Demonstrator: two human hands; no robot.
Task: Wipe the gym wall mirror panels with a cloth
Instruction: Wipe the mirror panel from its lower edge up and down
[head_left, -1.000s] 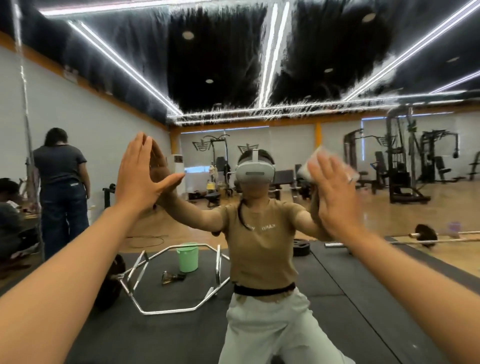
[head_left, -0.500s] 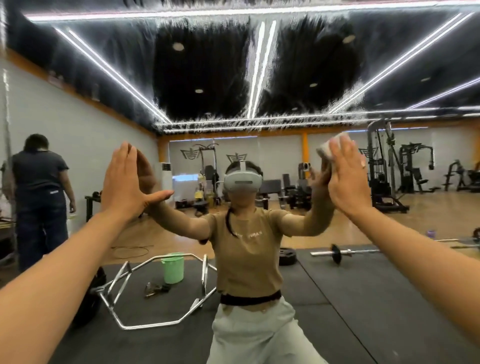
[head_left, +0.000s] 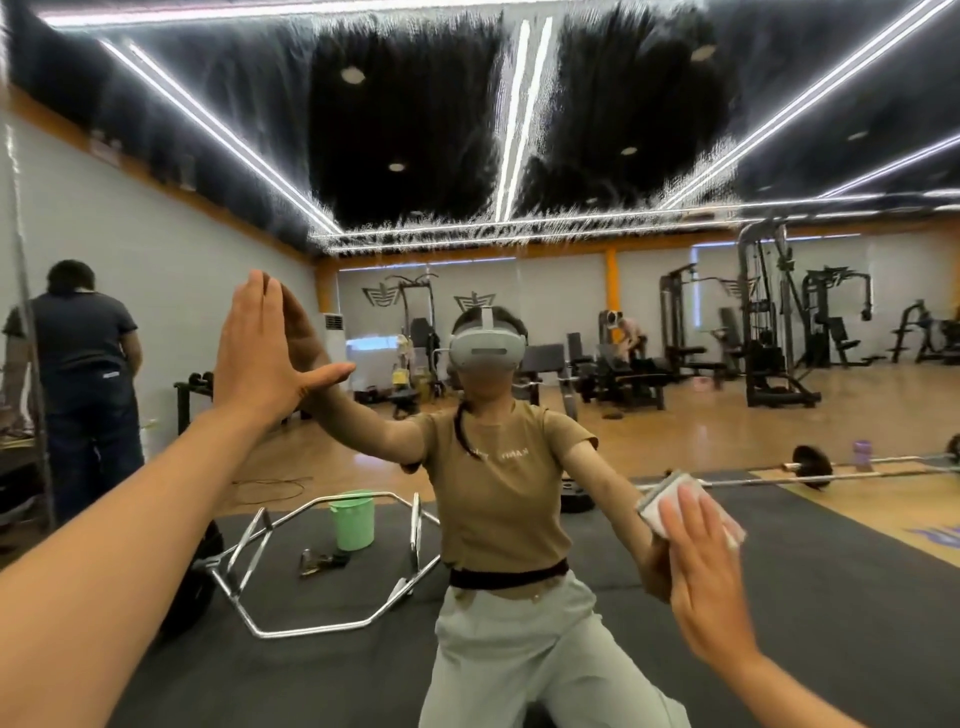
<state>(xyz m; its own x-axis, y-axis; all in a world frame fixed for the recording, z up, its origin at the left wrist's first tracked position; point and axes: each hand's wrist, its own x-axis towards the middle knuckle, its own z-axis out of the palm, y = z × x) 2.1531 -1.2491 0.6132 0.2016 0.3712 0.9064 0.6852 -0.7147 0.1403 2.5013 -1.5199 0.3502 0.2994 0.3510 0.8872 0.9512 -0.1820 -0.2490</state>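
Our right hand (head_left: 706, 577) pressed the cloth (head_left: 670, 501) flat-fingered against the mirror (head_left: 779, 545) at lower right of the frame. Our left hand (head_left: 260, 353) rested open-palmed on the glass at upper left, holding nothing, so unwiped panel lay between them.

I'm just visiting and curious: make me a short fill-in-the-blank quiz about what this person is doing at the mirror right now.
1. The right hand presses a white ____ against the mirror.
2. The left hand rests flat on the glass with its fingers ____.
3. The bucket reflected on the dark mat is ____ in colour.

Missing words: cloth; straight; green
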